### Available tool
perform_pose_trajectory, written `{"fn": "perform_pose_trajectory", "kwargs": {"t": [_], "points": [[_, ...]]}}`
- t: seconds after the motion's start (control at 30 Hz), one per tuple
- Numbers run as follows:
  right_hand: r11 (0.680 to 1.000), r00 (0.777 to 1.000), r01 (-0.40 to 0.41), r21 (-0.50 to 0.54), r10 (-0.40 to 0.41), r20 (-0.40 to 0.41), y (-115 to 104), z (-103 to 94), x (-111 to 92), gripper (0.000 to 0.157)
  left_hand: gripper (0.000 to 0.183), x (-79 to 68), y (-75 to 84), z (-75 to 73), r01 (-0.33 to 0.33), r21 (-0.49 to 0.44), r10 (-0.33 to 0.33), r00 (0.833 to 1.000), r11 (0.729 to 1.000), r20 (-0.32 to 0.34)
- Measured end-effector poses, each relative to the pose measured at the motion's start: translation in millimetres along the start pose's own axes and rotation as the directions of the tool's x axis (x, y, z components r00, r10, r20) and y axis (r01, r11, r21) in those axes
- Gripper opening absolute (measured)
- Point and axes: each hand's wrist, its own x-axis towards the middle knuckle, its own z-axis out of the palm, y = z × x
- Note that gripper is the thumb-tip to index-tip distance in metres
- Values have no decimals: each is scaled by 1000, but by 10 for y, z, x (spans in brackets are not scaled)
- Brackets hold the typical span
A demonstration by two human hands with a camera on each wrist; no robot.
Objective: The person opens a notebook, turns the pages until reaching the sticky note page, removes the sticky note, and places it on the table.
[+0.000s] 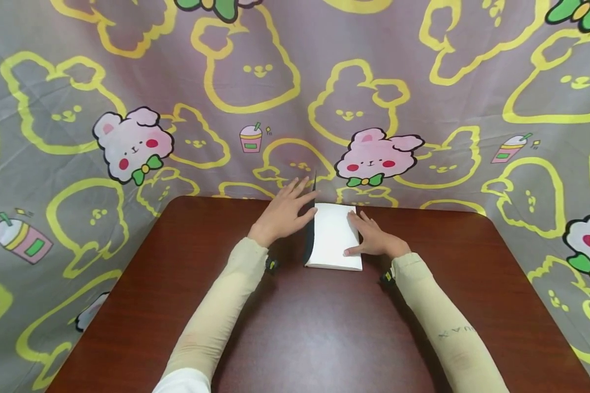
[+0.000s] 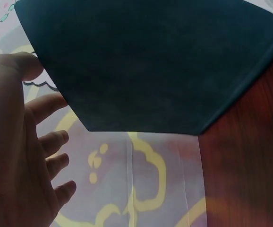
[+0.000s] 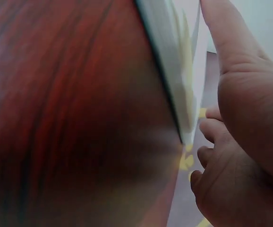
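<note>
A notebook with white pages (image 1: pixel 335 234) lies open near the far edge of the table. Its dark cover (image 2: pixel 150 66) stands raised at the left side of the pages. My left hand (image 1: pixel 284 212) is beside this cover, fingers spread. In the left wrist view its thumb and index finger touch the cover's free edge, and their tips are partly hidden. My right hand (image 1: pixel 375 236) rests on the right part of the pages with the thumb and fingers extended. The right wrist view shows the notebook's page edges (image 3: pixel 174 71) beside that hand.
The reddish-brown wooden table (image 1: pixel 319 333) spreads out around the notebook. A patterned cloth (image 1: pixel 295 125) with cartoon animal faces hangs behind it and at both sides. Small dark wrist devices sit under both cuffs.
</note>
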Motion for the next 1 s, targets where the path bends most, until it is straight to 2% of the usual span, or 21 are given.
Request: {"fn": "perform_pose_trajectory", "kwargs": {"t": [0.23,0.5,0.83,1.0], "points": [[1000,999,7,29,-9,38,55,10,-57,124,56,-104,-143,-59,17,-9,-17,1000,1000,1],[999,999,24,22,-24,33,120,47,-44,125,56,-297,-380,-153,38,-28,-38,999,999,0],[999,999,28,26,-29,40,117,18,-62,125,56,-489,-660,-162,81,-68,-79,997,994,19],[1000,999,21,14,-22,47,134,31,-48,126,61,-572,-757,-137,125,-24,-123,991,992,58]]}}
